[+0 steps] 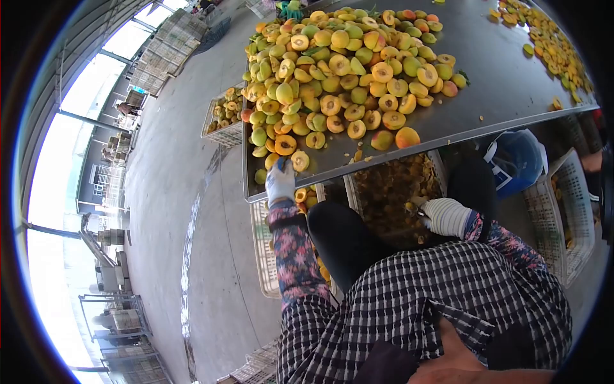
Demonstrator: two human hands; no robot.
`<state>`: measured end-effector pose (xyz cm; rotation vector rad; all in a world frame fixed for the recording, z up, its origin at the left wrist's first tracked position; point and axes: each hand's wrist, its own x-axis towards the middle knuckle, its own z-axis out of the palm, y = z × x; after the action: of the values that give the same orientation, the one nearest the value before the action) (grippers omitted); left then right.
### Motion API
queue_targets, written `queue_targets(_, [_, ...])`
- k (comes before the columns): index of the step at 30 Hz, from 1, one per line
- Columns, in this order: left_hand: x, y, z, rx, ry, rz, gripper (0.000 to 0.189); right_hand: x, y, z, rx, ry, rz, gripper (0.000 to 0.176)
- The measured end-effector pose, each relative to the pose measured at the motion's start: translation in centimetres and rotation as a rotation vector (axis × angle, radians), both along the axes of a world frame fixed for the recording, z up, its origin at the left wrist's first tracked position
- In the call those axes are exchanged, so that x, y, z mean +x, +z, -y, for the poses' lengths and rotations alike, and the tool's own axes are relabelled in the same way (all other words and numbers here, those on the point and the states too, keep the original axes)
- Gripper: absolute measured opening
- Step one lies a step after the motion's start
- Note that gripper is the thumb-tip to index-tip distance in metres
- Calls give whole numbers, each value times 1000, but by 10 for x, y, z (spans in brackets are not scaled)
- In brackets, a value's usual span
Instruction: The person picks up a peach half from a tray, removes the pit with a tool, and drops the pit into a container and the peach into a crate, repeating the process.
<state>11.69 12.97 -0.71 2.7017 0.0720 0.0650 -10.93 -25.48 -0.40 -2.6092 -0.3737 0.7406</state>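
Note:
A large heap of halved yellow-green peaches (345, 70) covers the near left part of the metal table (460, 121). At the table's front left corner, my left hand (280, 181), in a white glove with bluish fingertips, closes on a peach half (272, 160) at the heap's edge; the fingertips partly hide the contact. My right hand (448, 217), in a striped white glove, is below the table edge, closed around a small pitting tool (418, 203), whose shape shows poorly. Just beyond it is a crate (353, 195) full of brown pits and scraps.
Under the left corner stands a white crate (263, 249) with peach halves. Another fruit crate (224, 134) is on the floor to the left. A blue bucket (515, 163) and a white crate (579, 211) are at right. A co-worker's green glove (293, 8) shows behind the heap.

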Motion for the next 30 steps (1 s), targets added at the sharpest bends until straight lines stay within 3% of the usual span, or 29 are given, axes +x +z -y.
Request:
queue_targets(5, [50,-26,28,111,37,-291,75,2,20,-4,0,-4,33,55])
queue_targets(8, [67,-42,30,-119,-56,-358,74,-1,22,-4,34,-111,24,54])
queue_targets(9, [65,-49,32,-460,20,-426,71,-2,19,-3,51,-112,59,53])
queue_targets(11, [62,-46,45,-596,38,-189,54,-2,14,2,87,-115,130,50])
queue_targets(13, [33,-5,66,-1324,-38,-226,27,2,19,3,230,-151,137,43])
queue_targets(15, [6,12,82,-1897,-122,-177,35,7,34,-1,356,-188,128,42])
queue_targets(16, [-14,35,99,-2027,-184,-229,35,10,36,-6,395,-195,173,39])
queue_targets(19, [-60,43,139,-2129,-264,-194,37,18,60,-19,596,-218,284,39])
queue_targets(22, [-99,42,169,-1994,-193,-326,45,24,63,-24,652,-220,515,34])
queue_targets(25, [-110,29,182,-2069,-308,-489,53,26,69,-23,367,-178,504,29])
queue_targets(26, [-114,26,184,-2023,-298,-492,55,27,62,-22,378,-151,614,26])
queue_targets(30, [-124,26,195,-1824,-276,-440,61,31,52,-24,282,-136,635,28])
